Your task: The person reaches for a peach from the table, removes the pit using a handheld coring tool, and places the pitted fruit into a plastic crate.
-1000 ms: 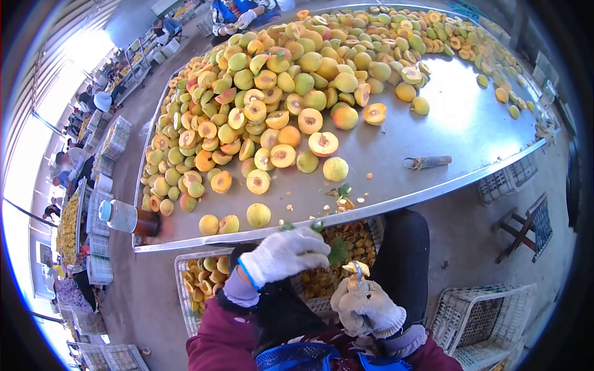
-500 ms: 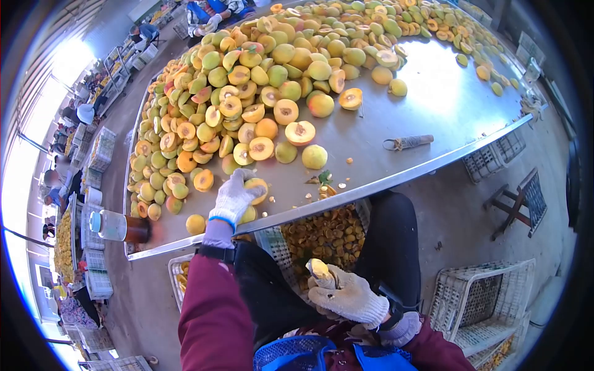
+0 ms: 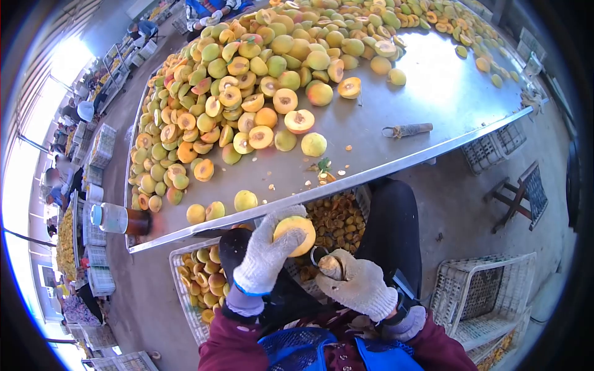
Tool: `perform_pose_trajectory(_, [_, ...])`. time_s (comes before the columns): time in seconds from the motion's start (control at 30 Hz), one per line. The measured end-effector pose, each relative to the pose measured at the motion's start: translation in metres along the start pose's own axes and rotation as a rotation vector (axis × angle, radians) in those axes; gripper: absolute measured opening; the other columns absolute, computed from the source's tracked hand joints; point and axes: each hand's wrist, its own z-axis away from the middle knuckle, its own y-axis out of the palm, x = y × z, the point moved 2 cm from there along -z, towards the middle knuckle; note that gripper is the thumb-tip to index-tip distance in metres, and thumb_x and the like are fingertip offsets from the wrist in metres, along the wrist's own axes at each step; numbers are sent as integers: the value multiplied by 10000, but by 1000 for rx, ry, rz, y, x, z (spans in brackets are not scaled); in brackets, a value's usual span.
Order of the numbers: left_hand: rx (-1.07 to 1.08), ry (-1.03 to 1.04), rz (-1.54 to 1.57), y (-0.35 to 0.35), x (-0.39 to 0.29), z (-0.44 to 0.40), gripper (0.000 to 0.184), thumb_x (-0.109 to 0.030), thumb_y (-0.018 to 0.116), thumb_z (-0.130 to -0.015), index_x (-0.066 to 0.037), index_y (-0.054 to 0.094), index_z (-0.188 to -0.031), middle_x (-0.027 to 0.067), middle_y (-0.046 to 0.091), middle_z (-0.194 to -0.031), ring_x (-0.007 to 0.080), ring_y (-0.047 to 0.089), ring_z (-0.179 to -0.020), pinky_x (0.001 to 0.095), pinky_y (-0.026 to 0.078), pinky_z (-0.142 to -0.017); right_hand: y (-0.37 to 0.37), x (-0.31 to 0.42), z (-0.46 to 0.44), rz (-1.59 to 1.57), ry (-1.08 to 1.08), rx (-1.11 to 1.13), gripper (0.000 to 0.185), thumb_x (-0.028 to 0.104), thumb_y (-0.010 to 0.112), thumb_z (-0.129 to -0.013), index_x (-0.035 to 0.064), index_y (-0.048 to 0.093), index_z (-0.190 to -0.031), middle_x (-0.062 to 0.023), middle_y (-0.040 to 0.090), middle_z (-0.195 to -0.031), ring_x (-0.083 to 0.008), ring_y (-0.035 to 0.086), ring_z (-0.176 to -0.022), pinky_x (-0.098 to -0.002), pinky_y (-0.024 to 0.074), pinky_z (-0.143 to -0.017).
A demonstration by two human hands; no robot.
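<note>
My left hand (image 3: 267,250), in a white glove, holds a halved peach (image 3: 295,235) with its cut face up, just below the table's front edge. Close to its right, my right hand (image 3: 359,285), also gloved, is wrapped round a tool (image 3: 330,266) with a curved metal loop that points toward the peach half. The tool's handle is mostly hidden in the glove. On the metal table (image 3: 371,154) lies a large heap of halved peaches (image 3: 253,93). A similar loop tool (image 3: 407,130) with a wrapped handle rests on the table.
Below the table edge are a crate of peach halves (image 3: 201,281) and a crate of small brown-orange pieces (image 3: 337,222). A jar of dark liquid (image 3: 120,219) stands at the left corner. Stacked crates (image 3: 482,297) and a folding stool (image 3: 525,193) are at right. Other people work beyond.
My left hand reached onto the table, took a peach half and came back beside my right hand. The yellow piece earlier at my right hand's tool is gone.
</note>
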Motion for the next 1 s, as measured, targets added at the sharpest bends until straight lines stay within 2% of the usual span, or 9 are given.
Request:
perform_pose_trajectory(0.13, [74,-154,627,21,-4,11,452,-301,599,-939,-8,515,-1274,87,568,-1228,183,558,-1096,321,440,-960,1,2,2,-150,61,108,383,453,648,-828,140,550,-1026,-129,671,-770,-353,662,-711,-439,506,-608])
perform_pose_trajectory(0.27, [3,-64,578,34,-2,18,671,-536,560,-908,-4,467,-1306,121,585,-1150,241,601,-992,376,482,-897,2,4,4,-105,52,73,396,458,648,-826,134,551,-1032,-133,671,-767,-352,663,-709,-443,511,-612])
perform_pose_trajectory(0.37, [7,-20,566,36,0,26,549,-456,438,-995,5,497,-1287,123,592,-1197,216,563,-1115,352,432,-974,4,4,6,-59,10,17,401,455,644,-830,131,551,-1046,-137,671,-764,-355,663,-703,-451,515,-621])
perform_pose_trajectory(0.6, [-62,38,425,44,-3,32,596,-491,411,-997,11,461,-1313,140,565,-1246,221,564,-1111,361,424,-988,12,1,8,-154,-7,-4,350,415,654,-837,130,573,-1023,-130,666,-740,-332,672,-699,-426,522,-624])
perform_pose_trajectory(0.73, [12,45,714,44,-8,26,629,-342,521,-987,-2,287,-1461,138,547,-1272,195,560,-1109,332,422,-989,-3,6,7,-317,147,5,298,343,681,-846,114,577,-1007,-105,656,-713,-270,679,-659,-370,525,-607])
perform_pose_trajectory(0.8, [12,-104,348,36,2,31,707,-161,621,-927,-15,227,-1496,121,572,-1245,158,553,-1101,308,426,-983,-3,-6,6,-567,191,2,273,302,689,-850,103,581,-1002,-93,646,-697,-236,677,-642,-337,520,-593])
perform_pose_trajectory(0.83, [92,-175,343,34,-7,33,664,-28,641,-871,-12,318,-1452,102,599,-1203,139,538,-1111,293,429,-977,-7,-9,6,-528,177,-53,272,295,692,-847,101,581,-1002,-100,647,-698,-239,678,-645,-333,520,-589])
perform_pose_trajectory(0.93, [130,-263,304,30,0,34,523,-51,646,-866,-9,438,-1344,90,623,-1159,157,557,-1088,314,439,-973,-5,-14,5,-428,116,-125,290,308,698,-836,105,585,-1009,-115,648,-704,-277,676,-654,-358,522,-594])
perform_pose_trajectory(1.0, [65,-96,443,32,7,32,421,-90,661,-845,-17,506,-1230,109,626,-1154,203,596,-1045,350,454,-969,3,-13,8,-438,108,-58,320,348,700,-823,113,588,-1008,-125,651,-715,-320,670,-673,-392,525,-616])
